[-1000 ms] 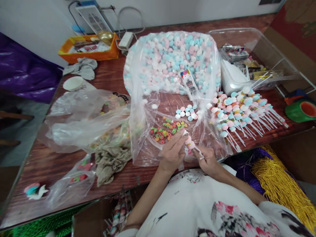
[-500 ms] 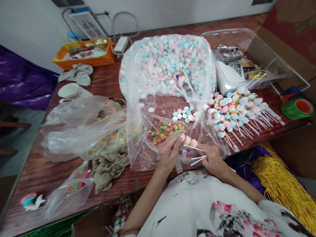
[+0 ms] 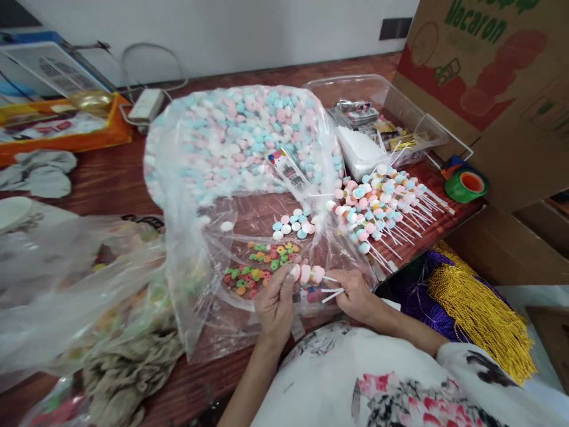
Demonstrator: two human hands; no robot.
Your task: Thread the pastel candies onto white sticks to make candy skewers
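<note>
My left hand (image 3: 276, 301) is closed, its thumb and fingers pinching the end marshmallow of a pink and white marshmallow skewer (image 3: 306, 273). My right hand (image 3: 355, 295) grips that skewer's white stick, with more white sticks (image 3: 332, 293) poking out of the same fist. Beneath and behind the hands, small coloured candy rings (image 3: 262, 267) lie on clear plastic. Just beyond them is a small group of loose white, blue and pink marshmallows (image 3: 293, 224). Finished-looking marshmallow skewers (image 3: 382, 204) are piled to the right of my right hand.
A large clear bag of pastel marshmallows (image 3: 249, 130) lies at the back. Right of it stands a clear plastic bin (image 3: 355, 83) with packets. Green tape (image 3: 464, 186) sits near the right table edge. Plastic bags (image 3: 111, 267) and a brown cloth (image 3: 133, 373) cover the left.
The view has swung to the right, bringing more of the cardboard box into sight. Both hands still hold the marshmallow skewer, which is now more level.
</note>
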